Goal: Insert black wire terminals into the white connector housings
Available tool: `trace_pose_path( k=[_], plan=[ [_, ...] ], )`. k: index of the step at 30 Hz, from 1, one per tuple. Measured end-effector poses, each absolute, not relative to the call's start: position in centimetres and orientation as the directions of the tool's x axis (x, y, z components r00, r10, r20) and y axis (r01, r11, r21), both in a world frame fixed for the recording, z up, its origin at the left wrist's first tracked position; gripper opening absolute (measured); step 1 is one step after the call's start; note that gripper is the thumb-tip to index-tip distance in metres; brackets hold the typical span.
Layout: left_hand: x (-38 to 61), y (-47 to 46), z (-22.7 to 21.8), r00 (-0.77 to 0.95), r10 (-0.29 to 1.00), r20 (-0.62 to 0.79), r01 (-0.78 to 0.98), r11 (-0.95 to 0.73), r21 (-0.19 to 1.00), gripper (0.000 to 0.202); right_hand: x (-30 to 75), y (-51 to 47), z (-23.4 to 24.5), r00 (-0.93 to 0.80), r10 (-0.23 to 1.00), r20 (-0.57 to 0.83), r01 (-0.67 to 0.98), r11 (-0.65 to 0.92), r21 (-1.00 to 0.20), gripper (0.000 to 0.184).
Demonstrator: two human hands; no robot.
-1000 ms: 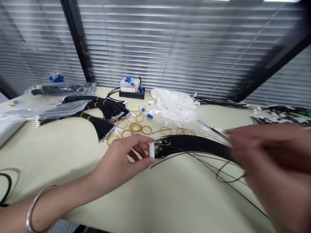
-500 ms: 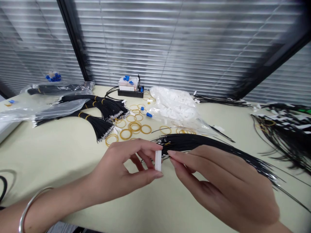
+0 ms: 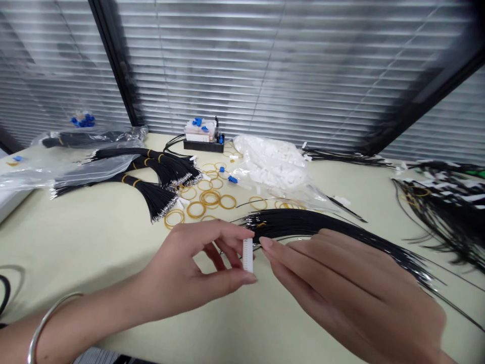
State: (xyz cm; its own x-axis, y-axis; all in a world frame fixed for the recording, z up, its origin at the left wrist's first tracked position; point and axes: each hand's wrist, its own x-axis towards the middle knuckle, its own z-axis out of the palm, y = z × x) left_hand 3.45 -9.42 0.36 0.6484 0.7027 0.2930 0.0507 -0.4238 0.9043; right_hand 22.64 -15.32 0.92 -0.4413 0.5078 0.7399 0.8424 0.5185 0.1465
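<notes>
- Between the thumb and forefinger of the left hand point(image 3: 185, 268), a small white connector point(image 3: 247, 255) is clamped by its two ends, forefinger at the far one, thumb at the near one.
- Its long axis runs nearly up and down as the wearer sees it, so it stands across the line along which the right hand point(image 3: 352, 293) points. A row of fine marks shows down its face; from where I stand I can't make out whether they are openings.
- Just to the right of the connector are the right fingertips point(image 3: 266, 242), apart from it by a narrow gap and level with its upper part.
- Right thumb and forefinger meet at their tips; whether something thin sits between them, I can't tell.
- Of the two hands, the left is the nearer, being on the connector itself; the right faces it from the side, and that small sideways gap looks to me like the relation that counts.
- Behind both hands, a black wire bundle point(image 3: 303, 220) lies on the pale table point(image 3: 242, 323), one end just beyond the connector, the rest sweeping right past the right knuckles.
</notes>
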Motion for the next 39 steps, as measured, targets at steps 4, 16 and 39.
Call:
trace_pose_path(
  k=[4,16,39],
  plan=[
    [3.6,-9.4,0.6,0.654,0.718,0.238,0.032,-0.341,0.940,0.032,22.7,-15.6,0.9,-0.444,0.532,0.721,0.841,0.525,0.130,0.008],
    [3.7,-9.1,0.5,0.678,0.733,0.055,0.002,-0.076,0.997,0.031,22.1,-15.5,0.8,-0.410,0.522,0.748,0.872,0.466,0.152,0.004],
    [4.0,-9.1,0.3,0.677,0.733,0.069,0.100,-0.184,0.978,0.028,22.5,-15.5,-0.4,-0.483,0.545,0.685,0.827,0.542,0.151,0.016]
  ],
)
